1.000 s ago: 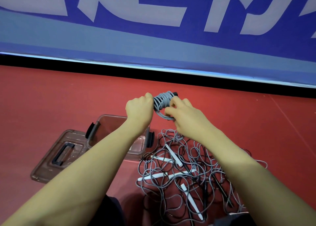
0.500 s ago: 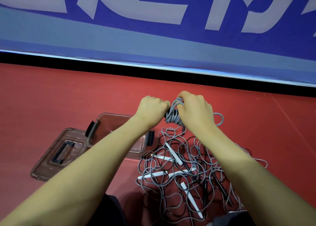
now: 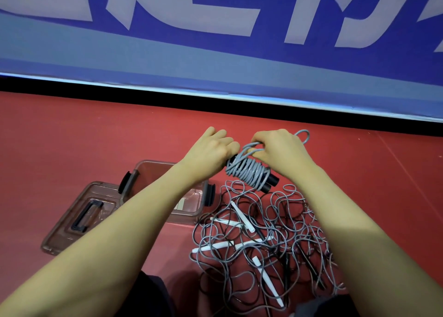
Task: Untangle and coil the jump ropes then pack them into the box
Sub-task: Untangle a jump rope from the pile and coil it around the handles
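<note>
Tangle of jump ropes point(image 3: 263, 240) nearest, at about five o'clock on the red floor point(image 3: 72, 136): grey and dark cords looped over one another, white handles point(image 3: 242, 216) and black ones buried among them, none yet separated. Further out at nine o'clock, clear brown lid point(image 3: 79, 218) lying flat, touching the open box point(image 3: 189, 211) just beyond it, black latches on both ends, something pale inside, otherwise hard to read behind the forearm. Above the pile, near centre, coiled rope point(image 3: 249, 172) held off the floor: grey cord wound tightly round a pair of black handles. Left hand point(image 3: 211, 151) clenched round the handle end at ten o'clock of the bundle; right hand point(image 3: 280, 148) pinching the last loose loops at one o'clock, one loop poking past the knuckles. Light, limp, springy cord, probably slick plastic, likely to unwind if let go; stiff handles the sound place to hold, with the free end tucked under a wrap before lowering toward the box. Farthest, at twelve o'clock, blue banner point(image 3: 215, 52) with pale lettering above a black strip.
</note>
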The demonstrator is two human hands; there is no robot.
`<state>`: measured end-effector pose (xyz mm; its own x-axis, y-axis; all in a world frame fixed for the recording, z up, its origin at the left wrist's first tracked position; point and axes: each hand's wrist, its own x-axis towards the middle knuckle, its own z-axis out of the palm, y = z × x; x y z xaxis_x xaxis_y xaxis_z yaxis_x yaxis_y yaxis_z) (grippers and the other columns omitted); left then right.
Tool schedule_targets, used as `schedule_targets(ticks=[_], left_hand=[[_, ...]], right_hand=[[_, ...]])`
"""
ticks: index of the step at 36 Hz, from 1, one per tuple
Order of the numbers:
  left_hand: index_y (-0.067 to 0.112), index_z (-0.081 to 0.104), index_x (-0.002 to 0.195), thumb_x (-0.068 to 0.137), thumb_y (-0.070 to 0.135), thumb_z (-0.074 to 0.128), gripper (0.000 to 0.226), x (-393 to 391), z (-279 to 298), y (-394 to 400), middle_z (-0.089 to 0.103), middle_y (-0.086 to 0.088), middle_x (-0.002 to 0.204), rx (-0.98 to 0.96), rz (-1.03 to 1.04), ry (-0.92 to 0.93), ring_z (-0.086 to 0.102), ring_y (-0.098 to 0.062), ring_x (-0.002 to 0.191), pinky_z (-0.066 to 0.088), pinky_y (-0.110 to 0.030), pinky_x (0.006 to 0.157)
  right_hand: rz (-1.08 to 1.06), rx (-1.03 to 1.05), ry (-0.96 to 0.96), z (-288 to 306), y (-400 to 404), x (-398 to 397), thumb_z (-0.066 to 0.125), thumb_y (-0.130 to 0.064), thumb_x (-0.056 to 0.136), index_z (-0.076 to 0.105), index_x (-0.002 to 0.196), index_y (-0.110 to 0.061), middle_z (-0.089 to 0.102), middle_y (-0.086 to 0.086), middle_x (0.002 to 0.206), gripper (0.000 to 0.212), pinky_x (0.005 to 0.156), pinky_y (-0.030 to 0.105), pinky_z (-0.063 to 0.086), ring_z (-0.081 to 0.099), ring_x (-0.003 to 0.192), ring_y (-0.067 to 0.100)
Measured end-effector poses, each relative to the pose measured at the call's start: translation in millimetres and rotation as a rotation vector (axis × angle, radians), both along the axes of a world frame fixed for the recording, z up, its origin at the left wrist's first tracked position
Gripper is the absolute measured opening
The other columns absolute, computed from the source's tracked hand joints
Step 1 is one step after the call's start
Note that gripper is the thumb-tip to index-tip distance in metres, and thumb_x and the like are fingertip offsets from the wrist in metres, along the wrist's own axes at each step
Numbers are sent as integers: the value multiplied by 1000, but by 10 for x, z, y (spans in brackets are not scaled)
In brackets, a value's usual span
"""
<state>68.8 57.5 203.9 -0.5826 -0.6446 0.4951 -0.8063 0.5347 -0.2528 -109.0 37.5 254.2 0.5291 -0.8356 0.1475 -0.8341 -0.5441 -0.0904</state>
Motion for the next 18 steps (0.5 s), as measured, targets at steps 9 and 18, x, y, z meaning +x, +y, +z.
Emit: schedule_targets(ticks=[9,18], left_hand=[[12,46,63,72,-2,50,17,48,-95,-9,40,-2,53,-7,2,-31,40,-22,57,21,-32,59],[13,46,61,67,-1,59,20,72,-157,-30,40,-1,52,37,24,-49,41,-22,57,22,-32,60]], right_hand=[[-22,219,-281,-4,10,-42,67,-24,71,63,69,-13,50,-3,53,13,56,31,37,44,59,19],[-25,248,-226,-2,5,-57,73,-44,74,43,53,-10,39,3,50,49,51,31,26,32,56,24]])
